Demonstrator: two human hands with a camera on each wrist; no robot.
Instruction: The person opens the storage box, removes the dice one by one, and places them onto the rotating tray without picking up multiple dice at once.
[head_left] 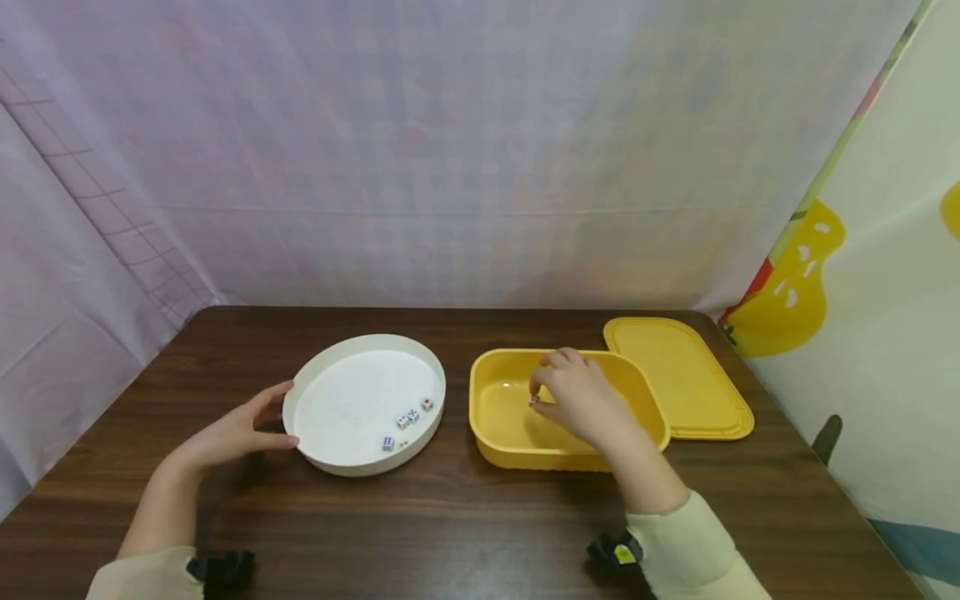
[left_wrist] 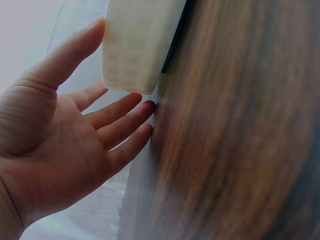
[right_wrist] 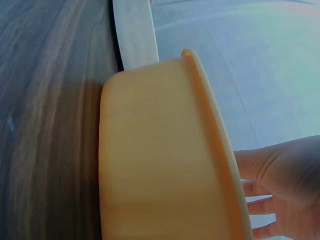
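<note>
At the left side of a round white tray [head_left: 337, 408] is my left hand [head_left: 232, 433], its spread thumb and fingertips at the rim. In the left wrist view the thumb [left_wrist: 70, 57] touches the tray's wall [left_wrist: 137, 45] and the fingers extend loosely beneath its edge. Several small white dice, one a blue-dotted die [head_left: 387, 443], lie in the right part of the tray. My right hand [head_left: 585, 400] is over a yellow rectangular box [head_left: 491, 454] and pinches a die [head_left: 533, 401] between thumb and fingers. In the right wrist view the box's wall hides the fingertips.
A yellow lid [head_left: 682, 383] lies flat behind and right of the box. All of it stands on a dark brown wooden table [head_left: 420, 533], with a pale curtain [head_left: 450, 167] hanging behind the far edge.
</note>
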